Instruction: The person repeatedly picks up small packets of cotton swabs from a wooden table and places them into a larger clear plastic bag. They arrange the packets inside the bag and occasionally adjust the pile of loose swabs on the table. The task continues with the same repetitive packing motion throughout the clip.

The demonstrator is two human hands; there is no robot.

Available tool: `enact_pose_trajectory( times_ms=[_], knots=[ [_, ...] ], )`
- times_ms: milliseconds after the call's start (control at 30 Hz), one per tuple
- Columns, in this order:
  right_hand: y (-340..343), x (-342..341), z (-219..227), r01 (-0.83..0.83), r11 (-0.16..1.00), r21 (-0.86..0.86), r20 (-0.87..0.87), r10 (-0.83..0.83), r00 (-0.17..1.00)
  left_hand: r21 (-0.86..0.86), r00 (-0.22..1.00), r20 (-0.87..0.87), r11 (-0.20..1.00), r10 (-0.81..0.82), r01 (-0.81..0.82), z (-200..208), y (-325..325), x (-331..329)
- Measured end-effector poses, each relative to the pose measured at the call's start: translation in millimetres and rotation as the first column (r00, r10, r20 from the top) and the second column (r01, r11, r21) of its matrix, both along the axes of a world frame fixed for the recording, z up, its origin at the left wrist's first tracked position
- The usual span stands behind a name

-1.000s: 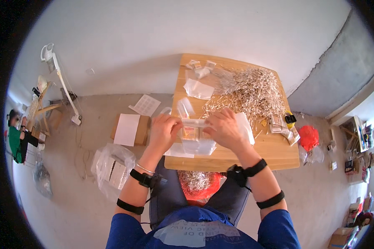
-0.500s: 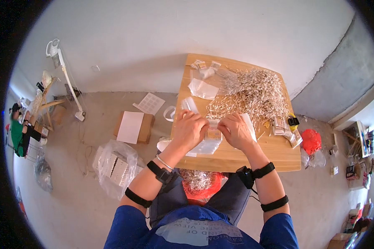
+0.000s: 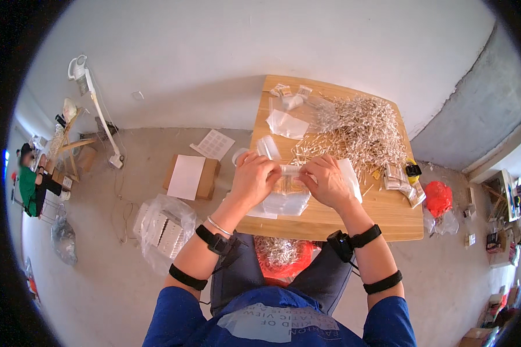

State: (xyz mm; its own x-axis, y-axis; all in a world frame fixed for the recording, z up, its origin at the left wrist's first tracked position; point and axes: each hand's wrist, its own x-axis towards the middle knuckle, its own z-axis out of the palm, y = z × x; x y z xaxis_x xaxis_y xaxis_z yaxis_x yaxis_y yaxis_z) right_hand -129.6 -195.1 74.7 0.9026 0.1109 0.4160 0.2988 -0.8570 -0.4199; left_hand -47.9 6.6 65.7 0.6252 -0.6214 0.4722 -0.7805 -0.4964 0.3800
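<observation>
Clear bag [image 3: 286, 204] near the swabs [image 3: 364, 132]: our left hand [image 3: 255, 178] and right hand [image 3: 329, 181] pinch its top; uneven tugging might split it.

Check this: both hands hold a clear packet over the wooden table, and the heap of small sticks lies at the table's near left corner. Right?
No, the heap of small sticks lies at the far right of the wooden table, as the head view shows. The left hand and right hand do hold the clear packet.

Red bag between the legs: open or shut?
Open: a heap of swabs shows in the red bag's mouth.
</observation>
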Motion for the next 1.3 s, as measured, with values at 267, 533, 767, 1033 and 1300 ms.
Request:
enact_pose_trajectory(
  times_ms=[267, 533, 767, 1033, 1300],
  knots=[
    [19, 12, -2, 0.006, 0.999, -0.032, 0.045, -0.004, 0.999, -0.063, 0.999, 0.016, 0.997, -0.047, 0.048, 6, -5, -4],
    [12, 2, 6, 0.023, 1.000, 0.006, 0.063, -0.023, 0.998, -0.052, 0.999, 0.032, 0.999, 0.017, -0.016, 5, -1, -6],
    [-19, -11, 8, 0.031, 0.999, 0.014, -0.098, -0.029, 0.995, -0.031, 0.992, 0.118, 0.998, -0.044, 0.048, 6, -16, -14],
    [-19, -8, 7, 0.052, 0.997, 0.048, -0.105, -0.047, 0.993, -0.003, 0.991, 0.129, 1.000, -0.026, 0.027, 3, -26, -14],
    [4, 2, 8, 0.002, 1.000, -0.009, 0.006, -0.002, 1.000, -0.015, 0.991, 0.116, 0.997, -0.069, 0.072, 10, -27, -18]
  ],
)
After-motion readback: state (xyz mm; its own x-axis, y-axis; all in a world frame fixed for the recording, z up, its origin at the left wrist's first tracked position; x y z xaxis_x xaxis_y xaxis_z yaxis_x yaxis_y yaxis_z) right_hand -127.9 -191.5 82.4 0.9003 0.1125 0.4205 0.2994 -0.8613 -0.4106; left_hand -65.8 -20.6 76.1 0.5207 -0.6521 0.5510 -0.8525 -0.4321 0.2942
